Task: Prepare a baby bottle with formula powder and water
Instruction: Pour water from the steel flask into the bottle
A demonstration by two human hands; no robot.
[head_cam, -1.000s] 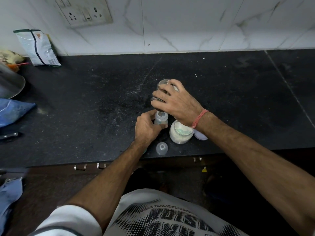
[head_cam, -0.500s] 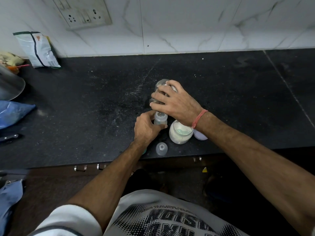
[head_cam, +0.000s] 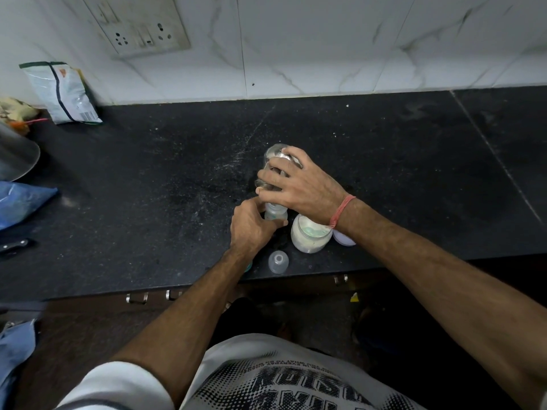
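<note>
Small clear baby bottle (head_cam: pixel 275 213) upright on the black surface (head_cam: pixel 148 187), gripped by left hand (head_cam: pixel 251 226), mouth under a tipped clear glass (head_cam: pixel 273 167) clasped by right hand (head_cam: pixel 302 184), open powder jar (head_cam: pixel 309 236) at 3 o'clock.

Black speckled counter (head_cam: pixel 148 179), white-marbled wall (head_cam: pixel 325 39)

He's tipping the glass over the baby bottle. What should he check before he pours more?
1. Left hand holds the baby bottle steady: ok.
2. Right hand grips the tipped glass: ok.
3. Glass mouth lined up over the bottle opening: cannot tell, fingers hide it.
4. Water level in the bottle: cannot tell.
5. Bottle cap is off and within reach: ok.
6. Open powder jar sits right under the right wrist: not ok.
</note>
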